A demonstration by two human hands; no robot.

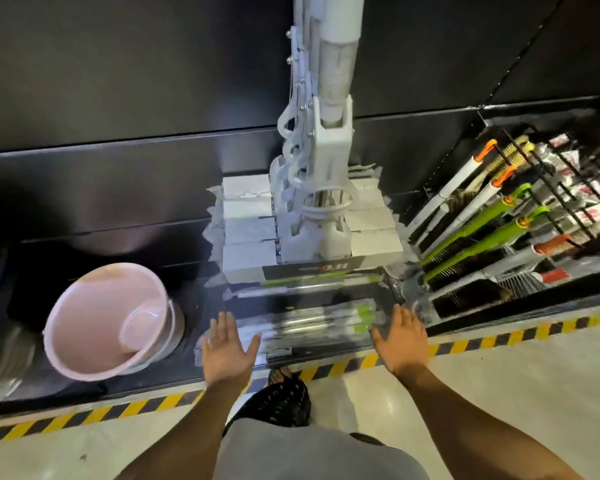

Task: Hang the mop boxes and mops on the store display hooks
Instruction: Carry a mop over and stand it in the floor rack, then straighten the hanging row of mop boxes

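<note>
A black base shelf (191, 372) runs along the pale floor (499, 393), and yellow-and-black striped tape (84, 415) lines the floor just beside its front edge. At 9 o'clock on the shelf sits a pink bucket (108, 320). At the centre, plastic-wrapped mop packs (312, 323) lie flat and crosswise. Behind them at 12 o'clock is a stack of white mop heads (246, 237). At 3 o'clock, long-handled brushes (465, 237) lean in a wire rack (548, 188).

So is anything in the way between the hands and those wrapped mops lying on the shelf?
Nothing visible is. The left hand and right hand hover open by the two ends of the wrapped mops. The pink bucket sits off to the left.
</note>
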